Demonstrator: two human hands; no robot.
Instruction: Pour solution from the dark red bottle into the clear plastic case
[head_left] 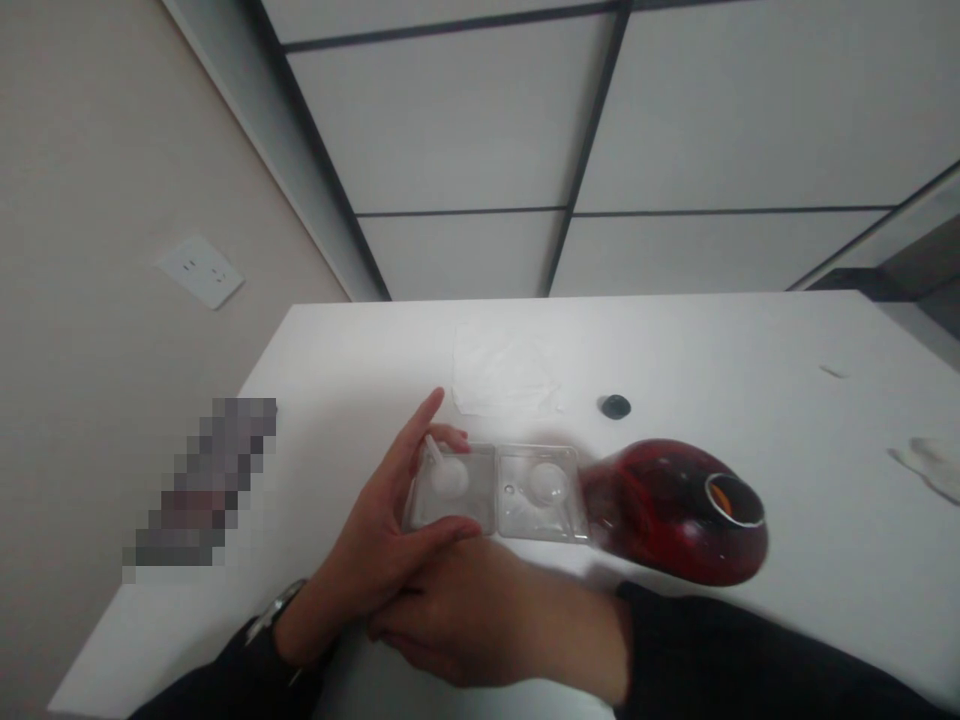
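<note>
A clear plastic case lies opened flat on the white table, its two square halves side by side, each with a round shape in the middle. A short white stick shows on the left half, near my fingers. My left hand grips the case's left half, thumb along the near edge and fingers at the far side. My right hand crosses just below the left thumb with its fingers curled; whatever is in them is hidden. Touching or overlapping the case's right end is a glossy dark red translucent bottle-like thing.
Behind the case lies a thin white sheet. A small dark round piece sits to its right. White scraps, one a crumpled piece, lie at the far right. A blurred-out flat item is at the table's left edge, by the wall.
</note>
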